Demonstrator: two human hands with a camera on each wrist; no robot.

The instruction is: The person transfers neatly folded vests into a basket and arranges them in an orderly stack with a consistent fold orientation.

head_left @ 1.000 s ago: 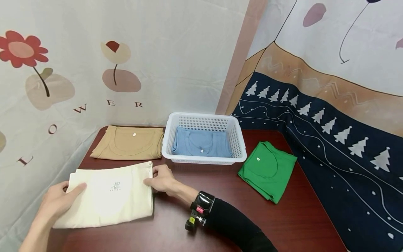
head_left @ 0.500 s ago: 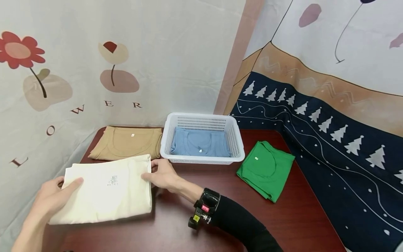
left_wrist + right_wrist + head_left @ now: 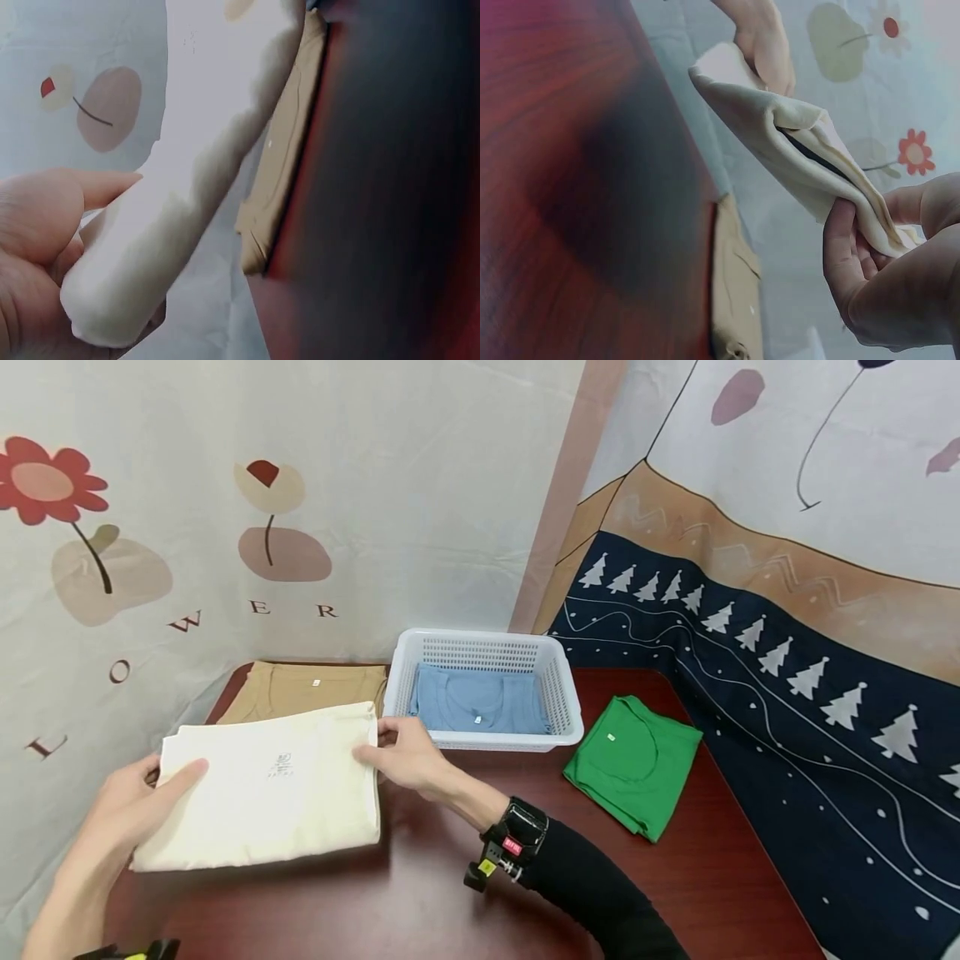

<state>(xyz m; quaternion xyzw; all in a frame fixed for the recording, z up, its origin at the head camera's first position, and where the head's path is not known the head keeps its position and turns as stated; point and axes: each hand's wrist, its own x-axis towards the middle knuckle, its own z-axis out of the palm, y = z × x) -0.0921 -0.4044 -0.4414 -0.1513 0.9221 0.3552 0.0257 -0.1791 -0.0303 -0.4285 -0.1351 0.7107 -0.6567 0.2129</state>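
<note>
Both hands hold a folded cream T-shirt (image 3: 262,789) with a small grey print, raised above the table and casting a shadow. My left hand (image 3: 123,806) grips its left end, thumb on top and fingers underneath. At the right edge, my right hand (image 3: 412,756) pinches the cloth between thumb and fingers. The right wrist view shows the fabric layers (image 3: 810,157) gaping slightly at that end. Behind it lies a folded tan T-shirt (image 3: 315,685), partly covered in the head view. A white basket (image 3: 487,741) holding a folded blue T-shirt (image 3: 480,697) stands just beyond my right hand.
A folded green T-shirt (image 3: 633,768) lies at the right of the dark red-brown table (image 3: 480,893). Printed curtains (image 3: 420,485) hang behind the table and along its right side.
The cream T-shirt has risen off the table and moved away from me, now covering more of the tan one. Both hands moved with it, keeping their grip.
</note>
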